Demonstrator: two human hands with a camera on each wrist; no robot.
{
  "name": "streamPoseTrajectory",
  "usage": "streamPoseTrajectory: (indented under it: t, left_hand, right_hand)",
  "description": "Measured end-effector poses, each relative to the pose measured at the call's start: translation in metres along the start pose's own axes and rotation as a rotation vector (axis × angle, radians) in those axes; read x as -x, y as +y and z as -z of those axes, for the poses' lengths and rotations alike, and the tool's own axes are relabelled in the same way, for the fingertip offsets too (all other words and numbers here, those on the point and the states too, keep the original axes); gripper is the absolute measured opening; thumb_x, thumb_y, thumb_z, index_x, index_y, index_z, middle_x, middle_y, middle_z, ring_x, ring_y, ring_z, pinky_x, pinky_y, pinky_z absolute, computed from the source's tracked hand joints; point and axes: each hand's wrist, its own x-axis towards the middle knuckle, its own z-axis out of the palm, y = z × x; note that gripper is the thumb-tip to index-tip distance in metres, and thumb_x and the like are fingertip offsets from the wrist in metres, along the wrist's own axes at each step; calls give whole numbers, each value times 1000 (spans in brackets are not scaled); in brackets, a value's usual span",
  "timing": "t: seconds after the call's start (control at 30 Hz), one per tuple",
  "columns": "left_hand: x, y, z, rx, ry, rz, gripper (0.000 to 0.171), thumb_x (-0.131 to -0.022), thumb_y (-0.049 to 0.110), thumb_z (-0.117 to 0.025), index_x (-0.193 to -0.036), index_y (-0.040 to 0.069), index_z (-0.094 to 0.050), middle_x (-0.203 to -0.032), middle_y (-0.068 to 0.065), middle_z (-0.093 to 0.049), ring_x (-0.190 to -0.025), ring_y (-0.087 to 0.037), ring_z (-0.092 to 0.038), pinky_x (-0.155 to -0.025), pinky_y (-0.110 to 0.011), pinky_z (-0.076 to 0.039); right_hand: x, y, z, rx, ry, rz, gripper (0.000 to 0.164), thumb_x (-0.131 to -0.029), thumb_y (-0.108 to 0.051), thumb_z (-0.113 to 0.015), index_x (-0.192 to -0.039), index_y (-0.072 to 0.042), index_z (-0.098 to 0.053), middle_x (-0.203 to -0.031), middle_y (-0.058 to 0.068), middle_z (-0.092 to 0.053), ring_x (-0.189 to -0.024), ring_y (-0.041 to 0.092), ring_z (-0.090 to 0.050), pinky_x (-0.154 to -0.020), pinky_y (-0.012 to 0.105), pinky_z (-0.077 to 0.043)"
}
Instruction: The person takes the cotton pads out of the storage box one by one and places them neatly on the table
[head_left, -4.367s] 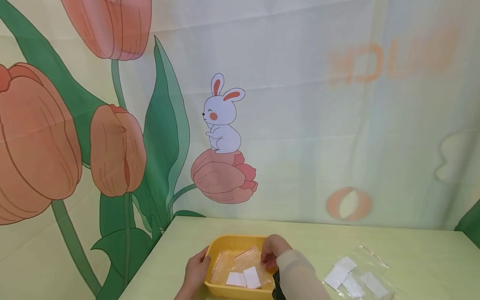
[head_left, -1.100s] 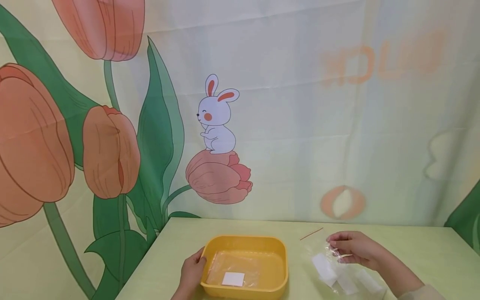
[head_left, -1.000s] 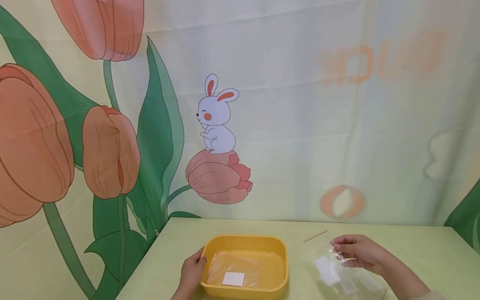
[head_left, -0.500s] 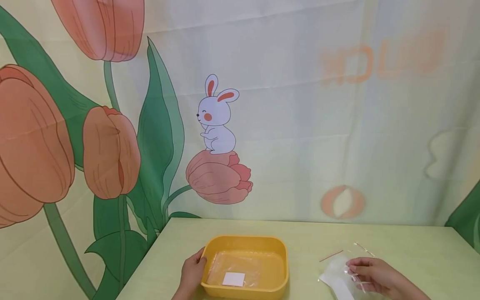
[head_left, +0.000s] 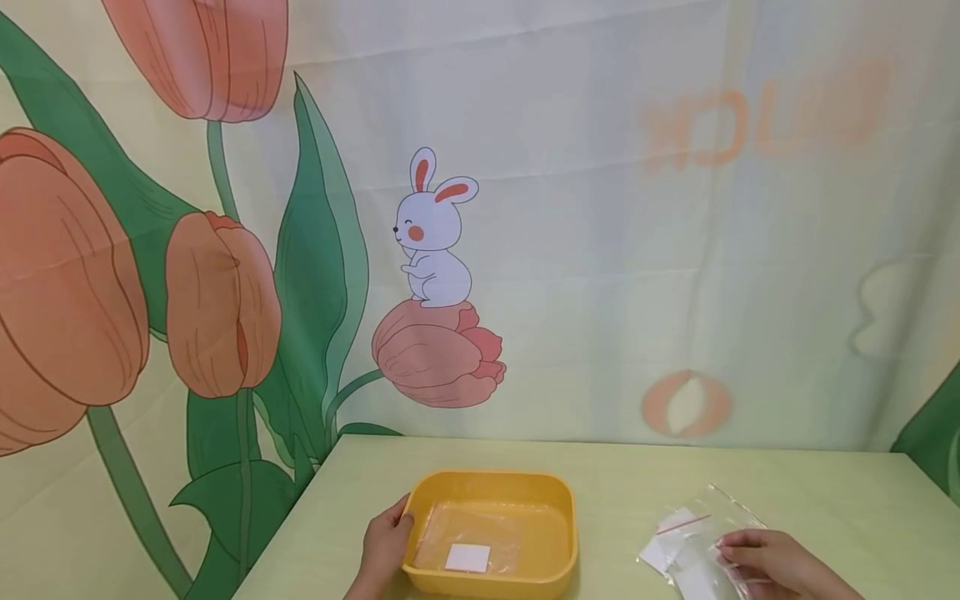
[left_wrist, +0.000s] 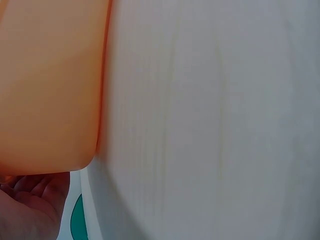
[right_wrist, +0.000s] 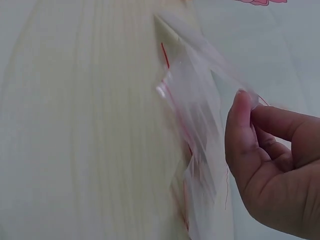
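Note:
My left hand (head_left: 384, 546) grips the left side of a yellow plastic tray (head_left: 558, 529), thumb at its rim. In the left wrist view, that hand (left_wrist: 35, 210) shows under the tray's end wall (left_wrist: 50, 115). Inside the tray lies one clear zip bag (head_left: 435, 533) with a white square piece (head_left: 467, 557) in it. At the right, my right hand (head_left: 783, 567) pinches a clear zip bag (head_left: 693, 560) by its edge, over other bags with white pieces (head_left: 658, 552). The right wrist view shows thumb and forefinger (right_wrist: 243, 107) pinching the film above several red-lined bags (right_wrist: 192, 115).
The light green table (head_left: 607, 475) runs back to a hanging cloth (head_left: 585, 333) printed with tulips and a rabbit. The pile of bags lies to the tray's right, with a strip of table between them.
The right hand left the tray with a bag and carried it onto the pile at the right, then moved nearer and further right. One bag stays in the tray; the left hand keeps its grip.

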Motion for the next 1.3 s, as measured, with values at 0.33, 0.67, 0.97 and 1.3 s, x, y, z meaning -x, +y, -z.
streamPoseTrajectory:
  t: [0.33, 0.67, 0.97, 1.3]
  left_hand:
    - [1, 0, -1, -7, 4, 7, 44, -103, 7, -44, -145, -7, -51, -147, -28, -54, -133, -43, -58, -100, -47, -59]
    - [1, 2, -1, -7, 7, 14, 44, -103, 7, -44, -145, -6, -51, -148, -27, -54, -135, -43, -56, -105, -51, -56]
    - [-1, 1, -2, -14, 18, 11, 44, -103, 6, -44, -144, -6, -52, -147, -27, -55, -134, -43, -58, -105, -52, -55]
    - [0, 2, -1, -13, 10, 15, 44, -103, 6, -44, -145, -7, -51, -148, -28, -54, -134, -43, -58, -104, -51, -57]
  right_hand:
    - [1, 4, 2, 176, 32, 22, 28, -99, -10, -63, -118, 11, -65, -95, 9, -69, -84, 19, -58, -73, 26, -54]
    - [3, 7, -3, 244, 92, 72, 15, -95, -1, -64, -104, 11, -66, -85, 10, -64, -76, 17, -59, -68, 27, -54]
    - [0, 9, -5, 319, 125, 137, 10, -92, 0, -65, -98, 8, -64, -80, 10, -62, -71, 18, -59, -64, 29, -54]
    - [7, 1, 2, 459, 163, 202, 18, -94, -15, -68, -98, 2, -65, -79, 6, -64, -68, 17, -61, -59, 30, -55]
